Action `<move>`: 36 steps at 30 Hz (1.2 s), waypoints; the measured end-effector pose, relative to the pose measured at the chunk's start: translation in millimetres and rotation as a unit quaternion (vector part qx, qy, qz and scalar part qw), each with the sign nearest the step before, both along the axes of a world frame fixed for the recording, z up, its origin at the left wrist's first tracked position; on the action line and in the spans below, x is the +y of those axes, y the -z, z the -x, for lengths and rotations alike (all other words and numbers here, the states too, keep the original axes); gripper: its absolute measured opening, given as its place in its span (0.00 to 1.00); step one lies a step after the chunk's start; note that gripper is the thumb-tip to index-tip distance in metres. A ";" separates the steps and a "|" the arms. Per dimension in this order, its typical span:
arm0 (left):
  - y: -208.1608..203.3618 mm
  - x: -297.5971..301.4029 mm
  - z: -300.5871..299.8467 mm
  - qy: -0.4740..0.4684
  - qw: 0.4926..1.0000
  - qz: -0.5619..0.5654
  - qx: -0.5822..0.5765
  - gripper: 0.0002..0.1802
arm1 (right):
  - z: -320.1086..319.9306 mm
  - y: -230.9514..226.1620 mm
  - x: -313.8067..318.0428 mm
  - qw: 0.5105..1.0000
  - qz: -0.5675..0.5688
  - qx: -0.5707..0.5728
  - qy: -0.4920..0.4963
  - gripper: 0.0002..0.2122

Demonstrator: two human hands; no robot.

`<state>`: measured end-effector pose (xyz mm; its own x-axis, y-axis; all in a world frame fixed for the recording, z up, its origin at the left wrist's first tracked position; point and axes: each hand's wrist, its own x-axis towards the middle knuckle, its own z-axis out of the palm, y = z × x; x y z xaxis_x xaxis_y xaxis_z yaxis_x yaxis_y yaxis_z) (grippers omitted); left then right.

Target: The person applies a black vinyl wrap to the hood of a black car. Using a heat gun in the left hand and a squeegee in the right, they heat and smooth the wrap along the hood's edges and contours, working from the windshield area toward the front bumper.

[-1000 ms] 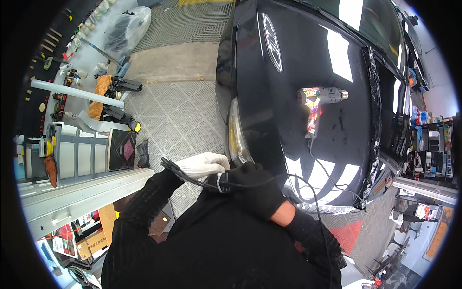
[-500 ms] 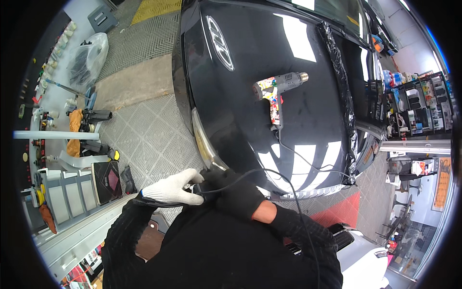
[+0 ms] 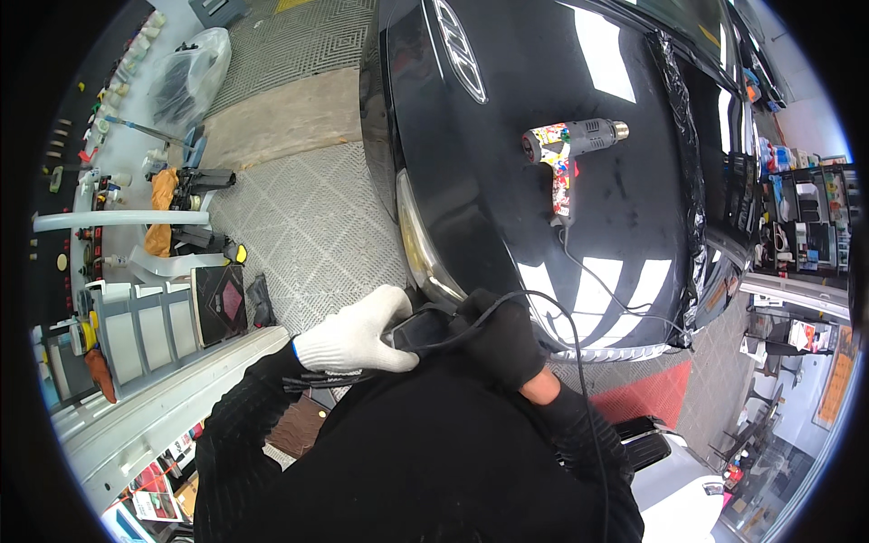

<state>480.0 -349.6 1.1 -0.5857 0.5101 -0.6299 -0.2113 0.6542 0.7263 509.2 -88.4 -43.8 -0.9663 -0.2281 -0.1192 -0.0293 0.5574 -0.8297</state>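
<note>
My left hand [image 3: 353, 335], in a white knit glove, is closed on a black box-shaped device [image 3: 418, 333] in front of my chest. My right hand [image 3: 507, 344], in a black glove, grips the other end of that device; its fingertips are partly hidden. A black cable [image 3: 577, 371] runs along the device, arches over my right hand and drops past my right forearm. Just beyond my hands are the headlight [image 3: 418, 235] and front corner of a black car [image 3: 493, 199]. A grey heat gun [image 3: 563, 149] with colourful stickers lies on its hood.
The heat gun's cord [image 3: 602, 294] trails over the hood to crumpled black plastic film [image 3: 690, 190] along the far edge. Stands and a plastic-wrapped item [image 3: 188, 81] line the left wall. A white vehicle [image 3: 679, 498] stands behind on the right; shelves [image 3: 815, 222] are at far right.
The car and heat gun have shifted right and slightly up in the view as my head turned. My hands still grip the black device, which now shows more plainly between them.
</note>
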 end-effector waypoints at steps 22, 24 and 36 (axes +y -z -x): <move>33.6 -8.4 -1.4 0.103 0.984 -0.126 0.073 0.36 | 32.4 55.4 13.0 0.967 0.056 -0.066 -0.240 0.14; 32.1 -10.3 -1.4 0.102 0.983 -0.141 0.063 0.34 | 42.3 78.5 22.0 0.950 0.134 -0.099 -0.266 0.15; -6.9 -1.6 4.1 0.141 0.986 -0.075 0.042 0.30 | 67.1 95.6 -2.5 0.833 0.105 -0.292 -0.459 0.22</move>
<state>475.9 -351.2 8.0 -0.4550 0.7435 -0.4901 0.0285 0.5622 0.8265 442.1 -91.0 -139.3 -0.1655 -0.9135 -0.3717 0.0803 0.3632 -0.9282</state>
